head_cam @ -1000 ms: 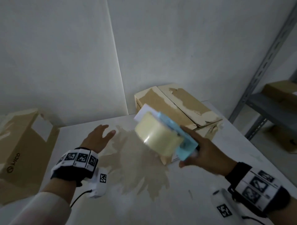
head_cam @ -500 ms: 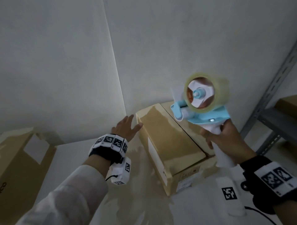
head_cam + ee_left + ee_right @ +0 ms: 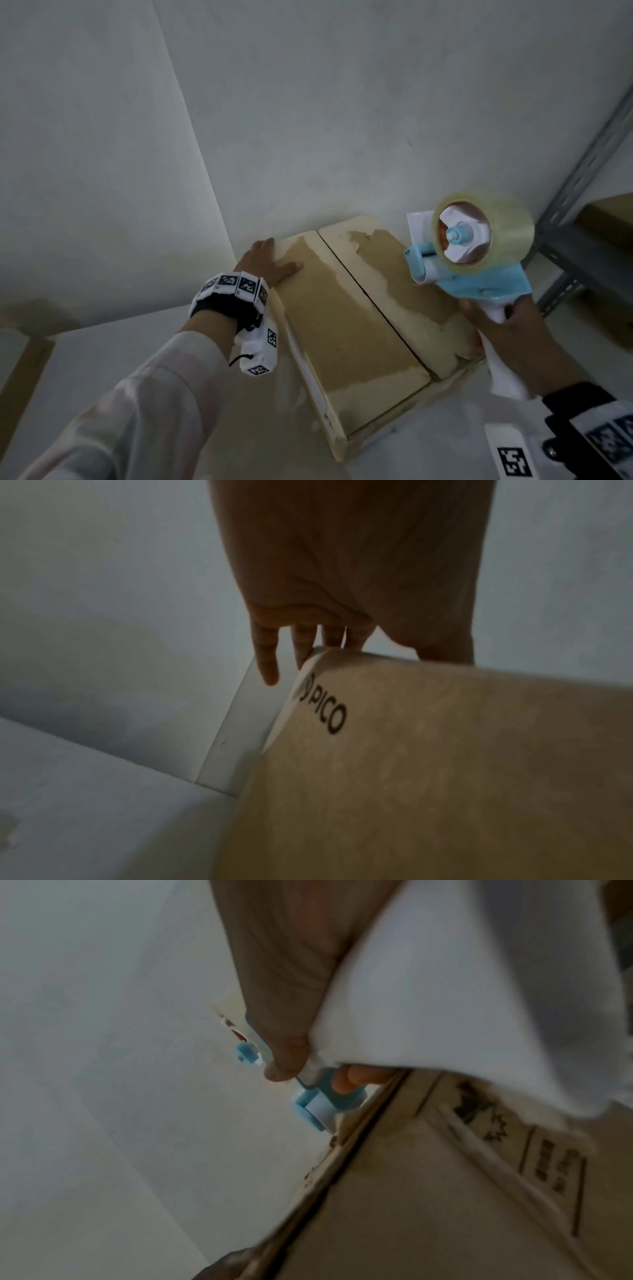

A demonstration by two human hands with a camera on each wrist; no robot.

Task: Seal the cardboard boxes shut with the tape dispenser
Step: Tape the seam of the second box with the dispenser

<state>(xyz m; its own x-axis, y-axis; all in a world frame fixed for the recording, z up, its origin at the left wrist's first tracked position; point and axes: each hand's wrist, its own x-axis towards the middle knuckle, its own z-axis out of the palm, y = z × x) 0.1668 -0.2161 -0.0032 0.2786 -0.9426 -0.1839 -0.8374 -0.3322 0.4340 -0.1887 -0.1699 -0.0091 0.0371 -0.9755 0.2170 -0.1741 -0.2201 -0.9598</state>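
Left hand [image 3: 265, 262] — now on cardboard box [image 3: 346, 329] corner.

My left hand [image 3: 265, 260] is hiding the cardboard box's [image 3: 346, 329] far corner; my right hand [image 3: 507, 329] is covering the tape dispenser's [image 3: 479, 274] handle, and the right wrist view is blurring the box's printing

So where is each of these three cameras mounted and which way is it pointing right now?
Head: on the head, looking down at the cardboard box on the table; both forearms, left hand, right hand show.
Left wrist: looks along the palm to the box corner; fingers show.
Right wrist: looks along the hand gripping the tape dispenser; thumb shows.
Shared: all three see the box; head and right wrist both see the dispenser.
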